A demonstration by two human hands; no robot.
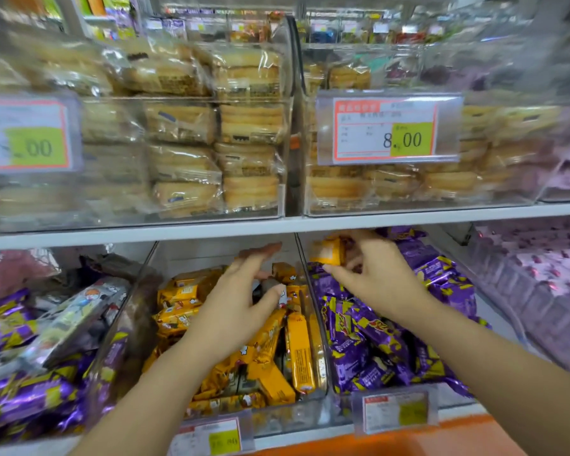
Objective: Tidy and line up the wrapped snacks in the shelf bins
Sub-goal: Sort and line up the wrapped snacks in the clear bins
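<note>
A clear middle bin [320,394] on the lower shelf holds a jumbled pile of orange wrapped snacks [298,350]. To its right, a second bin [305,258] is filled with purple wrapped snacks [372,337]. My left hand [241,301] hovers over the orange pile with its fingers spread and relaxed, holding nothing. Above the back of the purple bin, my right hand [375,274] pinches a single orange wrapped snack [328,253] between its fingers.
A white shelf board [277,227] hangs low over the bins, carrying clear boxes of wrapped cakes [247,126] and price tags [387,130]. More purple snacks [20,399] lie at lower left, pink packs [540,278] at right. Price holders [397,411] line the front edge.
</note>
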